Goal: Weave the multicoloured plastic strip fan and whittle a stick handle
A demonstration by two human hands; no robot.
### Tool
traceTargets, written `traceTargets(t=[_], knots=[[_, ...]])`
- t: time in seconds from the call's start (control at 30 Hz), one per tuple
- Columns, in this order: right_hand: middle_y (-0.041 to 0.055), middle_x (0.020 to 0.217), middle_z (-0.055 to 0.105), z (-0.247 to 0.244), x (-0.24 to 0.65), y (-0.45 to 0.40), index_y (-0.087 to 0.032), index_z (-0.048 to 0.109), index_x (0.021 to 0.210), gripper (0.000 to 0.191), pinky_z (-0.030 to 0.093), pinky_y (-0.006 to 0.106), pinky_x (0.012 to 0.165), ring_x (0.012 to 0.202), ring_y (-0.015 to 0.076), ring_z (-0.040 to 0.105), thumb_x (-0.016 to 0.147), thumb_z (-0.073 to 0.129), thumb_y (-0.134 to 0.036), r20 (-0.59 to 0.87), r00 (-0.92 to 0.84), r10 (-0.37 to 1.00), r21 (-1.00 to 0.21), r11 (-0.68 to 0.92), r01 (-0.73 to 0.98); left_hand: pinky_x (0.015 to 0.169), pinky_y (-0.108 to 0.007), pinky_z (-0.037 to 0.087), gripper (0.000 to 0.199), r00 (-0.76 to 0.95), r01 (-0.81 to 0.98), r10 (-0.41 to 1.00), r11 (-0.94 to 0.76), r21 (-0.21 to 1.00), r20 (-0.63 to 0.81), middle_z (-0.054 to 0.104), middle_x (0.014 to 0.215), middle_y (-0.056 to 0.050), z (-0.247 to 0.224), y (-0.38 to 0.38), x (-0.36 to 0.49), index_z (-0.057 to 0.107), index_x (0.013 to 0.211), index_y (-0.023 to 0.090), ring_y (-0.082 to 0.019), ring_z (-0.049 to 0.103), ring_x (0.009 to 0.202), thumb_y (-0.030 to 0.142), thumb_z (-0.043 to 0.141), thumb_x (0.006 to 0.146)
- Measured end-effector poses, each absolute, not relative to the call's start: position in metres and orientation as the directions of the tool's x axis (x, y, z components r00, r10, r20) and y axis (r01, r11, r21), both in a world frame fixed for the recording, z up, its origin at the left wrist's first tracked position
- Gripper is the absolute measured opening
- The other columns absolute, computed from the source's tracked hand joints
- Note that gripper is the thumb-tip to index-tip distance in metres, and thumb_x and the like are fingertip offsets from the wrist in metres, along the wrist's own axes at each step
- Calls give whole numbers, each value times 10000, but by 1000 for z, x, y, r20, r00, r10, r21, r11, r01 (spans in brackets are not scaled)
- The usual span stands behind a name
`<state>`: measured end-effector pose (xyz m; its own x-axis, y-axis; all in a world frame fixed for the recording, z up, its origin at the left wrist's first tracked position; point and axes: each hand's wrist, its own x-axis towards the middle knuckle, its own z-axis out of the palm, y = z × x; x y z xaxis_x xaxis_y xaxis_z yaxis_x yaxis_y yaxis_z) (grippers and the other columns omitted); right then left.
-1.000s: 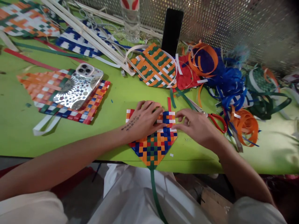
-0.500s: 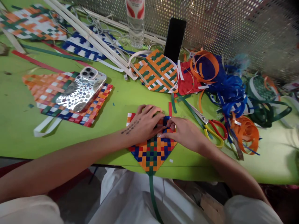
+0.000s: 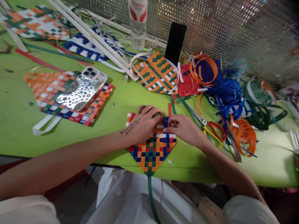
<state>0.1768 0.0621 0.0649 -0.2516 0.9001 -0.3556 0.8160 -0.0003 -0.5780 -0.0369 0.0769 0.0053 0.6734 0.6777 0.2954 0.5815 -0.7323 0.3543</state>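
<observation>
A pointed woven mat (image 3: 153, 152) of orange, blue, green, red and white plastic strips lies near the front edge of the green table. My left hand (image 3: 143, 127) rests over its upper left part, fingers bent and spread, pressing on the weave. At the upper right of the mat, my right hand (image 3: 184, 129) is closed in a pinch at a blue strip (image 3: 166, 121); its fingertips partly cover the strip. A long green strip (image 3: 151, 196) trails from the mat's lower point over the table edge onto my lap. My hands hide much of the mat's upper half.
Scissors (image 3: 211, 127) lie just right of my right hand. Coiled orange strips (image 3: 244, 133) and blue strips (image 3: 231, 96) are heaped beyond. A patterned phone (image 3: 83, 90) rests on another woven piece (image 3: 46, 90) at left. A black phone (image 3: 175, 42) and a bottle (image 3: 138, 28) stand behind.
My right hand's fingers have shifted slightly upward, showing more of the blue strip. My left hand stays in place on the mat. The whole view has turned slightly.
</observation>
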Motion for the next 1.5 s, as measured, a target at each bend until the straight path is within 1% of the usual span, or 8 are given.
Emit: traceTargets(t=[0.17, 0.3, 0.37, 0.57, 0.8, 0.97, 1.27, 1.5], knots=[[25, 872, 745, 61, 192, 74, -192, 777, 922, 271, 437, 269, 580, 633, 122, 587, 797, 811, -430, -393, -240, 888, -777, -181, 603, 1036, -481, 392, 286, 625, 605, 695, -719, 342, 356, 676, 1296, -101, 5, 76, -36, 621, 1291, 217, -290, 543, 1223, 216, 515, 1025], [-7, 617, 661, 58, 197, 82, -172, 774, 916, 359, 376, 240, 442, 453, 95, 501, 719, 876, -454, -505, -204, 839, -792, -357, 495, 954, -483, 401, 174, 647, 610, 667, -743, 274, 369, 695, 1135, -97, 7, 75, -35, 684, 1094, 210, -296, 567, 1090, 287, 543, 1027], [-35, 504, 582, 57, 196, 82, -171, 769, 893, 365, 339, 228, 410, 419, 94, 470, 693, 897, -448, -510, -166, 844, -787, -381, 485, 918, -474, 404, 163, 677, 584, 660, -751, 307, 326, 690, 1074, -89, 9, 76, -35, 691, 1048, 202, -288, 573, 1038, 312, 578, 1004], [-15, 492, 599, 57, 188, 75, -190, 785, 851, 302, 392, 250, 405, 416, 123, 524, 734, 872, -455, -441, -119, 890, -802, -331, 497, 888, -474, 399, 206, 702, 559, 687, -695, 453, 187, 689, 1019, -58, 18, 80, -37, 709, 1047, 209, -279, 579, 1005, 376, 692, 928], [9, 605, 668, 57, 184, 71, -187, 765, 804, 282, 385, 263, 412, 418, 116, 527, 765, 835, -457, -399, -123, 909, -815, -290, 501, 873, -474, 401, 125, 649, 606, 727, -673, 424, 226, 715, 1005, -68, 16, 68, -33, 691, 999, 185, -276, 589, 997, 279, 611, 987], [29, 851, 753, 51, 185, 67, -198, 778, 856, 152, 449, 253, 556, 645, 131, 613, 817, 759, -344, -302, -144, 942, -809, -174, 562, 825, -455, 393, 108, 655, 619, 723, -680, 393, 220, 691, 961, -73, 15, 65, -32, 672, 982, 171, -283, 589, 966, 262, 615, 981], [11, 791, 656, 53, 184, 65, -189, 736, 777, 98, 418, 261, 643, 711, 132, 567, 826, 717, -273, -212, -253, 944, -707, 31, 707, 797, -451, 384, 137, 651, 639, 722, -687, 346, 234, 677, 1014, -105, 10, 61, -30, 647, 1065, 165, -293, 574, 951, 182, 533, 991], [38, 885, 715, 54, 188, 69, -202, 785, 877, 230, 453, 286, 683, 758, 150, 609, 928, 670, -394, -211, -274, 938, -725, 38, 688, 811, -452, 381, 137, 647, 629, 718, -693, 351, 257, 677, 1014, -93, 7, 62, -31, 645, 1063, 173, -295, 573, 971, 269, 576, 994]])
